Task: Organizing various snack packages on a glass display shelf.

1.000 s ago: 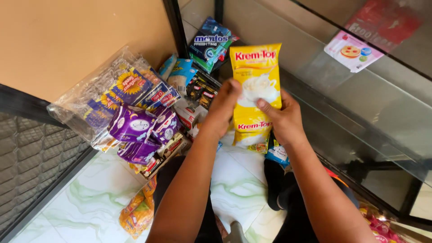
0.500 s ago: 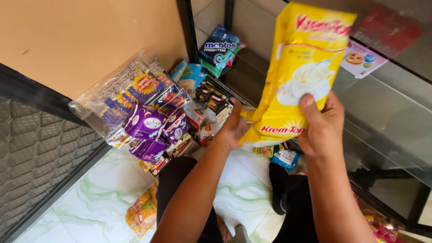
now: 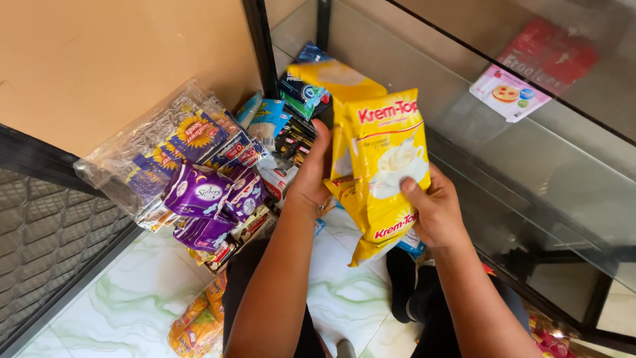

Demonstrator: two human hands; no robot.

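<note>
Right hand has its thumb pressed on the front of a yellow pouch, fingers wrapped behind, clamped near the lower edge. Left hand grips the pouch's left side, fingers curled behind it. The pouch is held up over the pale floor tiles, tilted. Looks light, soft and crinkly, probably a bit slick, so pinching the edges seems the safest hold. Further back sit purple snack packs and a glass case.
</note>
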